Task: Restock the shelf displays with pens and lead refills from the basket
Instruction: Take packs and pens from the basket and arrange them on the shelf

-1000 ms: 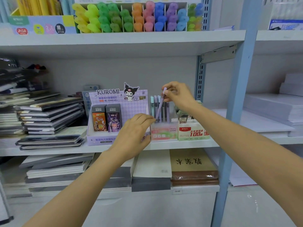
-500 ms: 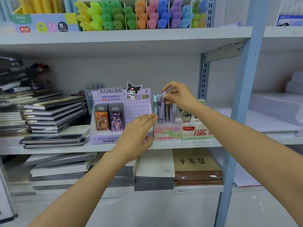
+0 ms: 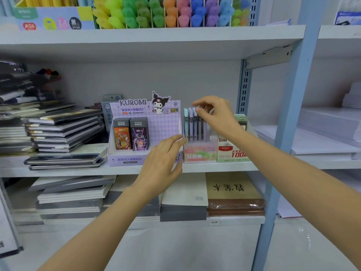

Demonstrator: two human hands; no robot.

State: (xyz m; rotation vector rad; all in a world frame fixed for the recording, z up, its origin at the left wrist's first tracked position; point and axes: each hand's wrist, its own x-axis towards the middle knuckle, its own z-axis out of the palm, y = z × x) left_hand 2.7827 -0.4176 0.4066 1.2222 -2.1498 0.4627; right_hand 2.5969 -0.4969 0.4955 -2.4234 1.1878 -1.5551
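Observation:
A pink "Fruit Soda" pen box stands on the middle shelf with several pastel and dark pens upright in it. My right hand hovers over the pen tops, thumb and forefinger curled at the cap of one pen in the row. My left hand reaches forward with straight fingers, its tips touching the box's left edge. To the left is the purple Kuromi lead-refill display with two refill packs in its left half. No basket is in view.
A green-and-white box sits right of the pen box. Notebook stacks fill the shelf's left side and the shelf below. Coloured highlighters line the top shelf. A blue upright post stands to the right, with paper reams beyond it.
My right hand lowered a purple pen into the pen box, where it now stands in the row. My left hand's fingers straightened and reached the box's left edge.

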